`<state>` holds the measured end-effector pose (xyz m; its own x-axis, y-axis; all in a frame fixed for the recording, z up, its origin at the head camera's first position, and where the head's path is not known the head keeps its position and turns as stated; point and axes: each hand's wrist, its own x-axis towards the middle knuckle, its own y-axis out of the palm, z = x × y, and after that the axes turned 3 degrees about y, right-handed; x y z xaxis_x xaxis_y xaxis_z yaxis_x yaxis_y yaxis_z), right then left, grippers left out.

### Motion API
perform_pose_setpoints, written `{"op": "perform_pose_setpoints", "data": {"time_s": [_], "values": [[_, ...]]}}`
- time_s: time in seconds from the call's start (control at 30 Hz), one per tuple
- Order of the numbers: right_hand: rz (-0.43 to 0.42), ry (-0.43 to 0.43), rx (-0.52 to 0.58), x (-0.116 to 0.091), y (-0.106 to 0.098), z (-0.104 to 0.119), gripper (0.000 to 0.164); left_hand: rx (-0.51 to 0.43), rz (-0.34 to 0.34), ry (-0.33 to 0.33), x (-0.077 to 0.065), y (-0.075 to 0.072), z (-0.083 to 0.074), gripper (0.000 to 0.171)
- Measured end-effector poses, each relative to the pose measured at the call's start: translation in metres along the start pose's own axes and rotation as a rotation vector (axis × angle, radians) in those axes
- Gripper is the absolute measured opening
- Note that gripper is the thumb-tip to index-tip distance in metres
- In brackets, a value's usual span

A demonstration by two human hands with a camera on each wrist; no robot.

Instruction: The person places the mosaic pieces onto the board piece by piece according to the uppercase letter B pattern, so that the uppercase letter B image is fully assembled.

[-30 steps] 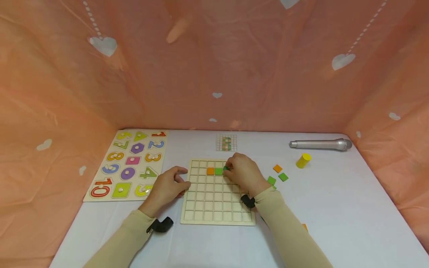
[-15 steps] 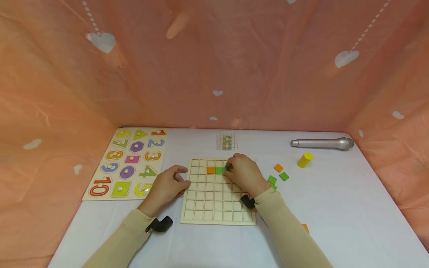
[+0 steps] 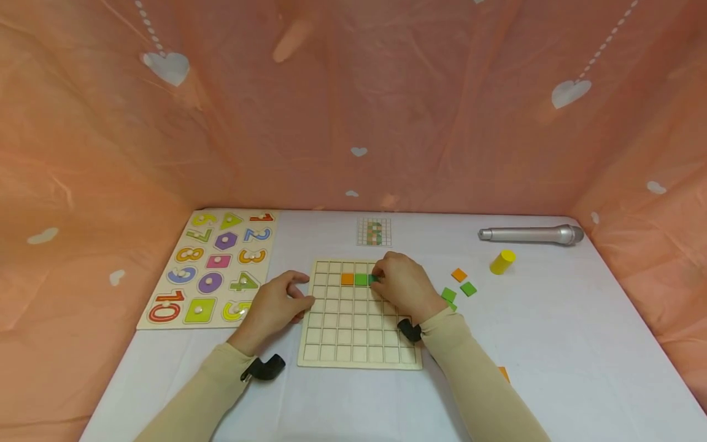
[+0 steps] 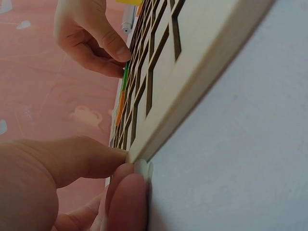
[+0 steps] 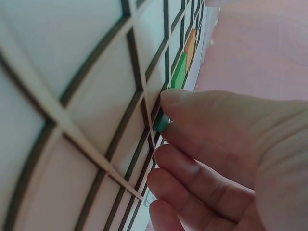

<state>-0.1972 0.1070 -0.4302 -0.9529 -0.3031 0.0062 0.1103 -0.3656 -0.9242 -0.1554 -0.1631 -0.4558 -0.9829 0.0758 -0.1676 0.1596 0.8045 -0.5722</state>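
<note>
A pale wooden grid board lies on the table, with an orange tile and a green tile side by side in its second row. My right hand bends over the board and pinches a dark green tile between thumb and index finger, just right of the green one. Part of that tile is hidden by the fingertips. At the board's left side, my left hand holds the edge, thumb and fingertips against the wood in the left wrist view.
A pattern card lies behind the board. Left is a number-and-shape puzzle. Loose green tiles and an orange tile lie right, near a yellow cylinder and a silver microphone. Another orange tile shows beside the right sleeve.
Both hands keep their places at the board, the right fingers still on the dark green tile. The head view has tilted slightly.
</note>
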Motion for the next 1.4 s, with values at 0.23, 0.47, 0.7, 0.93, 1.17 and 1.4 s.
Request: {"op": "perform_pose_setpoints", "data": {"time_s": [0.23, 0.47, 0.7, 0.93, 1.17, 1.4], "values": [[0.005, 0.007, -0.005, -0.002, -0.004, 0.002, 0.016, -0.004, 0.004, -0.003, 0.001, 0.000, -0.001, 0.045], [0.011, 0.028, -0.005, -0.004, -0.005, 0.001, 0.015, 0.006, 0.011, -0.003, 0.001, 0.001, -0.002, 0.045], [0.015, 0.043, 0.028, -0.005, -0.010, -0.005, 0.014, 0.002, 0.015, 0.000, 0.002, 0.002, -0.004, 0.044], [0.007, 0.102, 0.056, -0.014, -0.027, -0.032, 0.020, 0.000, 0.022, -0.018, 0.002, 0.002, -0.002, 0.045], [-0.011, 0.268, 0.123, -0.037, -0.049, -0.076, 0.032, 0.002, 0.020, -0.025, 0.000, 0.001, 0.000, 0.046], [-0.055, 0.355, 0.103, -0.058, -0.062, -0.108, 0.037, 0.001, 0.017, -0.017, 0.000, -0.001, 0.000, 0.046]]}}
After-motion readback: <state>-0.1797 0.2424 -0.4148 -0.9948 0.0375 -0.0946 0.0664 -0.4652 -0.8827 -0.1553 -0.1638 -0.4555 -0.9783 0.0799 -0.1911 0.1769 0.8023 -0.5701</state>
